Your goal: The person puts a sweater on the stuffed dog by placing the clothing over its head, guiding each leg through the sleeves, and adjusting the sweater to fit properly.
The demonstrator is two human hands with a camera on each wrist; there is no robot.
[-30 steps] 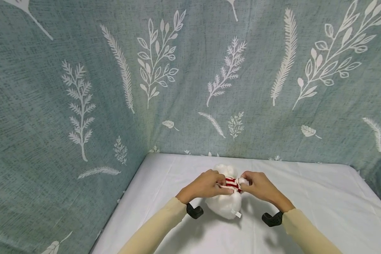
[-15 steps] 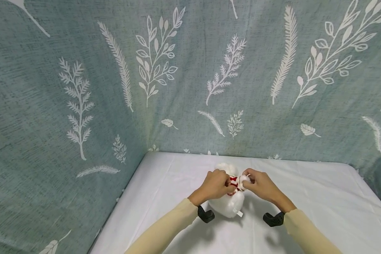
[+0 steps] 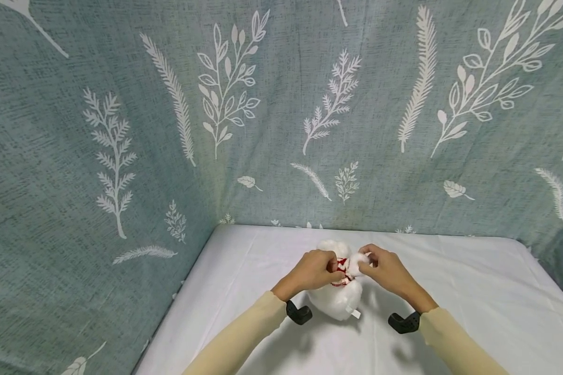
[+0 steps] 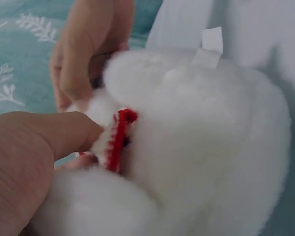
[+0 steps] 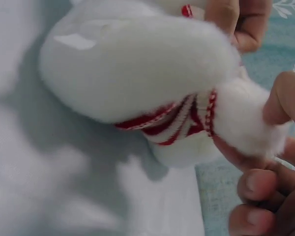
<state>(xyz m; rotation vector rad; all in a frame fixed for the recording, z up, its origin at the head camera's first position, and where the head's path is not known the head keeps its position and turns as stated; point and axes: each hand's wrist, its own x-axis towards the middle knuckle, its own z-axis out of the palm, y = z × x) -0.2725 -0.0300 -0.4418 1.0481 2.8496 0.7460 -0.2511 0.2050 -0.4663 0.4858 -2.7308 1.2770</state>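
A white plush toy (image 3: 335, 302) lies on the white-covered table between my hands, wearing a small red-and-cream striped knit sweater (image 3: 341, 265). My left hand (image 3: 315, 271) pinches the sweater between thumb and fingers; in the left wrist view its thumb presses by the red-edged hem (image 4: 116, 147). With my right hand (image 3: 388, 272) I hold the toy's fluffy arm (image 5: 246, 115), which pokes out past the red-trimmed cuff (image 5: 211, 112). A white label (image 3: 355, 313) sticks out from the toy's lower body. The toy's face is hidden.
The white cloth (image 3: 455, 291) covers the table and shows slight creases. Blue-green fabric with white leaf prints (image 3: 281, 114) hangs behind the table and along its left side. A black wrist device (image 3: 403, 323) sits on each wrist.
The left hand moved right and slightly back along the sweater, taking a new grip. More of the white arm now shows at the cuff, in the right hand's fingers, which have risen slightly.
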